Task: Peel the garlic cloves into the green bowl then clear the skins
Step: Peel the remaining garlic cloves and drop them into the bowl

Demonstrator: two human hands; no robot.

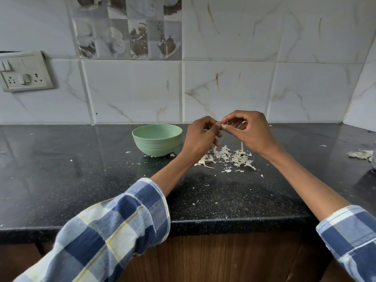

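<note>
From the head camera, both hands are raised above the black countertop (81, 180), meeting in front of the tiled wall. The left hand (200, 135) and the right hand (250, 131) come together fingertip to fingertip, and between them sits 1 small garlic clove (219, 125), pale and pinkish, pinched by curled fingers and thumbs from both sides. How much skin remains on it is too small to tell.

The green bowl (157, 139) stands upright on the countertop just left of the left hand, close to the wall; its inside is not visible from this angle. The clove is held higher than the bowl's rim and off to its right, not over it.

Directly below the hands, a loose pile of garlic skins (230, 157) lies scattered on the countertop, spreading from beneath the left wrist to beneath the right hand. A thin pale stalk stands up out of the pile under the right hand. Small flecks of skin dot the surface around the bowl's foot and toward the front edge. A second, smaller heap of skins (360, 154) lies well apart at the far right edge.

Both forearms wear blue checked sleeves (114, 231), rolled back. A switch panel (24, 72) is on the wall at left.
</note>
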